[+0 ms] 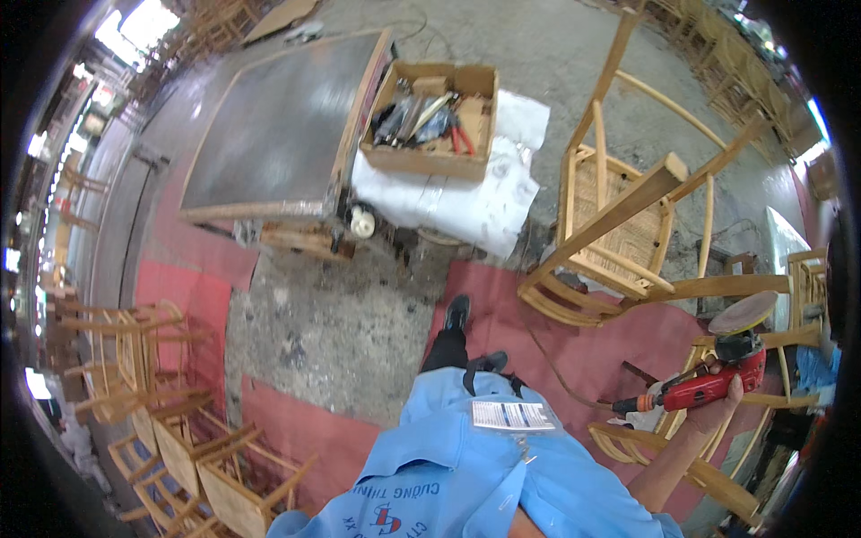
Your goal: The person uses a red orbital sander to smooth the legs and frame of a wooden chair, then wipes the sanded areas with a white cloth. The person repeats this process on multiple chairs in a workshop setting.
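At the right side, my right hand point(715, 414) is closed round a red disc sander point(723, 384). The tool's round, pale pad point(743, 313) with a yellowish rim faces upward and away from me. From its orange-and-black rear end a thin hose point(558, 375) trails across the red floor covering. A wooden chair point(708, 466) stands just beneath and beside the sander; I cannot tell whether they touch. Farther off, another wooden chair point(619, 235) with a woven seat lies tipped over, legs pointing up. My left hand is out of sight.
A dark-topped workbench point(287, 121) stands ahead to the left. Beside it, a cardboard box point(429, 163) of hand tools sits on white wrapping point(448, 208). Several wooden chairs point(175, 439) crowd the lower left. Red sheeting point(489, 359) covers parts of the concrete floor.
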A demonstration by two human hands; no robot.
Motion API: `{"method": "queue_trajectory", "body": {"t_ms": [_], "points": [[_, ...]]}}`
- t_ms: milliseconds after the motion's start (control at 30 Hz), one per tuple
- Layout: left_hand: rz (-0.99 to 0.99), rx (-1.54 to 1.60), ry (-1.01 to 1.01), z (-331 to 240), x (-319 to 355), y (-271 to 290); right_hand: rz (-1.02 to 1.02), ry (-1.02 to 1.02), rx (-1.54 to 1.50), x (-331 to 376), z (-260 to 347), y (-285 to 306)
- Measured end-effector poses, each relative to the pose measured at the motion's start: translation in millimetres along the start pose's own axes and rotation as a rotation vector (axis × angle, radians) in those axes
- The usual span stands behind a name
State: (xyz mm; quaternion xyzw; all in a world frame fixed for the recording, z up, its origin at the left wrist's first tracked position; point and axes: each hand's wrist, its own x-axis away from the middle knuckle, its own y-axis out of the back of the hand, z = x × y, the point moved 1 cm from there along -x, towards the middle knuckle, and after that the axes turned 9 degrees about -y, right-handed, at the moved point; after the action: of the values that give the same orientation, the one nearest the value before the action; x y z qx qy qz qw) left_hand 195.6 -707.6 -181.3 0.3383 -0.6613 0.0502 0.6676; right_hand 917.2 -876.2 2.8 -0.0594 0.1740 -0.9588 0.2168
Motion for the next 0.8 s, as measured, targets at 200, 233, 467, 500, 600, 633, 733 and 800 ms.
{"method": "queue_trajectory", "body": {"t_ms": [200, 233, 467, 500, 600, 633, 733, 800], "points": [[0.022, -0.073, -0.216, -114, -64, 23, -0.148, -0.045, -0.057, 16, 0, -8], [0.023, -0.084, -0.257, -136, -71, 27, -0.129, -0.042, -0.066, 18, -2, -7], [0.039, -0.163, -0.474, -255, -100, 35, -0.201, -0.062, -0.089, 34, -25, -1], [0.043, -0.168, -0.494, -265, -101, 34, -0.216, -0.037, -0.091, 36, -28, -3], [0.062, -0.204, -0.535, -286, -104, 29, -0.253, 0.01, -0.098, 40, -29, -9], [0.068, -0.215, -0.536, -289, -106, 28, -0.243, 0.0, -0.104, 41, -29, -12], [0.081, -0.225, -0.53, -281, -112, 26, -0.247, -0.009, -0.105, 43, -28, -16], [0.084, -0.21, -0.513, -260, -116, 25, -0.218, -0.065, -0.08, 44, -31, -15]]}}
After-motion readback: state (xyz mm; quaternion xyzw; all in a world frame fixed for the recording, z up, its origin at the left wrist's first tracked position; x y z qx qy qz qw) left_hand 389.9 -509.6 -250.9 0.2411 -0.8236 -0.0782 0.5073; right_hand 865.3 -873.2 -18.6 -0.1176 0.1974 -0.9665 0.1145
